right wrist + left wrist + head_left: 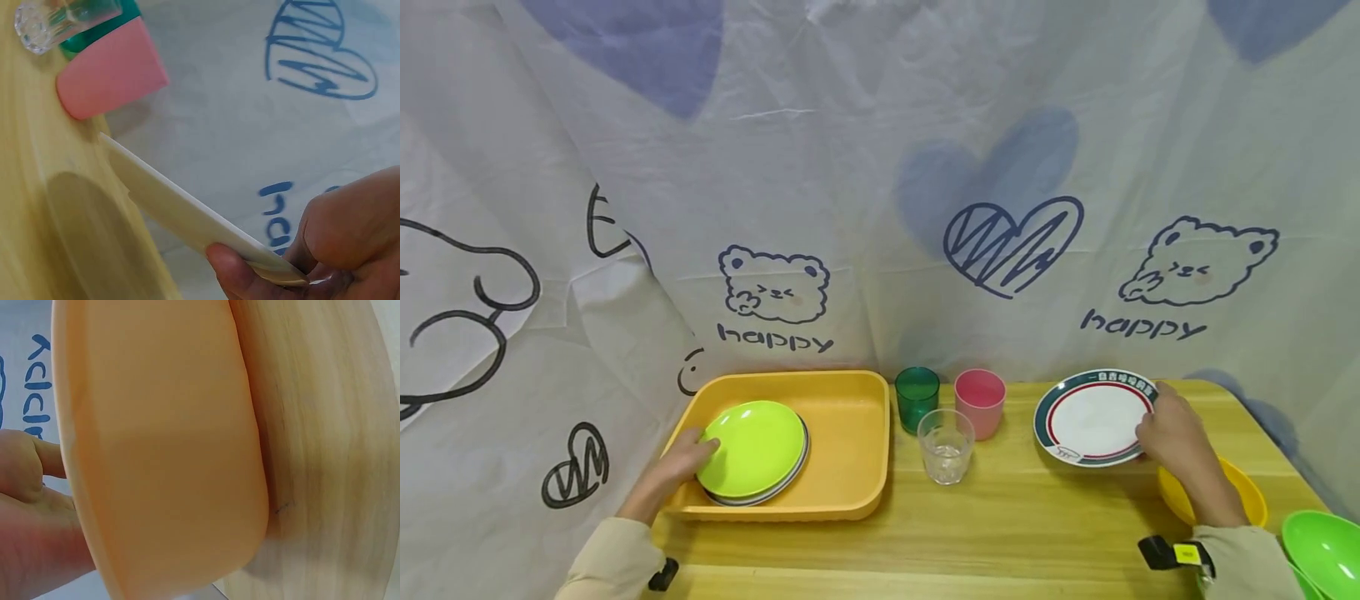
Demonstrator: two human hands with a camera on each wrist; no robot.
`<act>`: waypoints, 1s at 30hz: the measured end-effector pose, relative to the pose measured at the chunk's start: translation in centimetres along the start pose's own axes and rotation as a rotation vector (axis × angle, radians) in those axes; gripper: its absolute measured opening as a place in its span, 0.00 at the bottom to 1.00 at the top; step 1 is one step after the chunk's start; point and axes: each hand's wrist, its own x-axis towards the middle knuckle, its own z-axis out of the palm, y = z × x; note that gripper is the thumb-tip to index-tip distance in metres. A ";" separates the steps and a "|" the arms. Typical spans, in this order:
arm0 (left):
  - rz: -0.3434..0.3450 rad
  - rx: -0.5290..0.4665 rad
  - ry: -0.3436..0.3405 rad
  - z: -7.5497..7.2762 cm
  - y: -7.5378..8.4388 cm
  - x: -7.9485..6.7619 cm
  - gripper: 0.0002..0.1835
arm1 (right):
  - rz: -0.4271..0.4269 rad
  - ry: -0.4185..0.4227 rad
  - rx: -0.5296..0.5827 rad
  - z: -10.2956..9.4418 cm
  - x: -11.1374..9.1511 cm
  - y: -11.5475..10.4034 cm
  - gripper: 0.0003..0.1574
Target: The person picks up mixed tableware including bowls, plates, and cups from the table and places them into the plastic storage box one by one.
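In the head view my right hand (1172,429) pinches the rim of a white plate (1097,417) with a dark green border and a red ring. The right wrist view shows this plate (187,206) edge-on and tilted, above the table. My left hand (682,461) is at the left side of a yellow-green plate (756,450), with its thumb over the rim; the other fingers are mostly hidden. That plate lies on at least one paler plate in an orange tray (850,450). In the left wrist view the tray wall (169,444) covers much of the left hand (31,512).
A green cup (917,400), a pink cup (981,404) and a clear glass (947,450) stand right of the tray. A yellow bowl (1243,492) and green bowls (1330,546) sit at the right of the wooden table (1000,533). A printed cloth (880,167) hangs behind.
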 end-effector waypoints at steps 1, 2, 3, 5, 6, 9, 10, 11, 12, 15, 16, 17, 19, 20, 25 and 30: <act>0.014 0.027 0.028 0.1 0.0 -0.1 0.17 | -0.018 0.018 -0.009 -0.3 -0.2 0.0 0.41; 0.029 0.063 0.052 0.2 0.0 -0.1 0.14 | -0.018 0.027 -0.010 -0.5 -0.3 0.0 0.41; 0.040 0.101 0.072 0.2 0.0 -0.2 0.12 | -0.014 0.033 -0.009 -0.7 -0.5 0.1 0.41; 0.054 0.173 0.103 0.3 0.0 -0.3 0.11 | -0.009 0.045 -0.012 -1.0 -0.7 0.3 0.41; 0.058 0.215 0.112 0.4 -0.1 -0.2 0.12 | -0.008 0.050 -0.014 -1.2 -0.7 0.5 0.41; 0.064 0.335 0.111 0.4 -0.2 0.0 0.14 | 0.005 0.067 -0.007 -1.6 -1.0 1.1 0.41; 0.067 0.372 0.110 0.5 -0.3 0.1 0.15 | -0.007 0.079 -0.010 -1.7 -1.0 1.3 0.40; 0.066 0.409 0.106 0.5 -0.3 0.1 0.16 | -0.020 0.095 -0.016 -1.9 -1.1 1.6 0.39; 0.066 0.444 0.103 0.6 -0.4 0.2 0.17 | -0.033 0.112 -0.021 -2.0 -1.2 1.8 0.39; 0.045 0.480 0.080 0.8 -0.4 0.1 0.19 | -0.070 0.170 -0.041 -2.4 -1.5 2.3 0.37; 0.043 0.480 0.072 0.9 -0.4 -0.1 0.18 | -0.079 0.189 -0.048 -2.6 -1.7 2.5 0.37; 0.035 0.478 0.065 0.9 -0.4 -0.1 0.18 | -0.082 0.207 -0.049 -2.7 -1.8 2.6 0.37; 0.022 0.461 0.053 0.9 -0.3 -0.4 0.17 | -0.081 0.234 -0.038 -3.0 -2.0 2.9 0.37; 0.021 0.456 0.048 0.9 -0.3 -0.5 0.17 | -0.081 0.249 -0.031 -3.1 -2.1 3.1 0.37; 0.074 0.427 0.058 0.5 0.6 -1.3 0.27 | -0.074 0.319 0.042 -3.6 -2.5 4.1 0.37; 0.099 0.312 0.100 0.5 1.8 -1.8 0.35 | -0.029 0.407 0.087 -3.5 -2.8 5.1 0.37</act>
